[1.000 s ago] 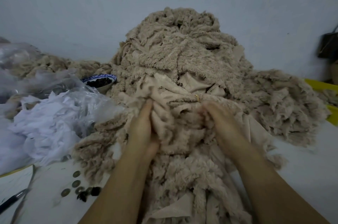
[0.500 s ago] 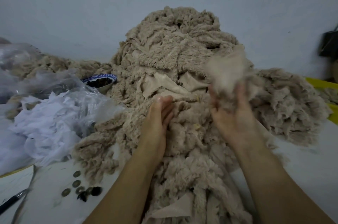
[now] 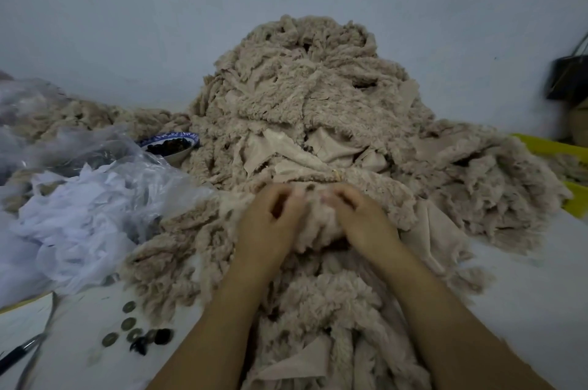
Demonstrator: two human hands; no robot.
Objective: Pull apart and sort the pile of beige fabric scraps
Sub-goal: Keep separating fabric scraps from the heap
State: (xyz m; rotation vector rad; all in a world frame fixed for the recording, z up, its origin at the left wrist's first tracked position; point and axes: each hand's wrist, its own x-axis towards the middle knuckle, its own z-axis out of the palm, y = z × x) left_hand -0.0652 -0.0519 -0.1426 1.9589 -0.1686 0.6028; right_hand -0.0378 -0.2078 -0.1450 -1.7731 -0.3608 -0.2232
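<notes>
A tall pile of beige fleecy fabric scraps (image 3: 305, 96) rises against the wall and spreads toward me over the white table. My left hand (image 3: 270, 224) and my right hand (image 3: 359, 217) sit side by side at the pile's front, fingers curled. Between them they grip a fluffy beige scrap (image 3: 318, 224). A lower heap of scraps (image 3: 490, 179) lies to the right. Smooth backing pieces (image 3: 331, 147) show just above my hands.
Crumpled clear plastic and white fabric (image 3: 79, 208) lie at the left. A blue-rimmed bowl (image 3: 173, 146) with dark bits stands behind them. Coins and dark buttons (image 3: 136, 332), a pen (image 3: 16, 354) and paper lie front left. A yellow tray (image 3: 566, 151) shows at the right.
My right hand, which had lifted a scrap up to the right, has come back down. Both hands now meet at the pile's front and grip a scrap together.
</notes>
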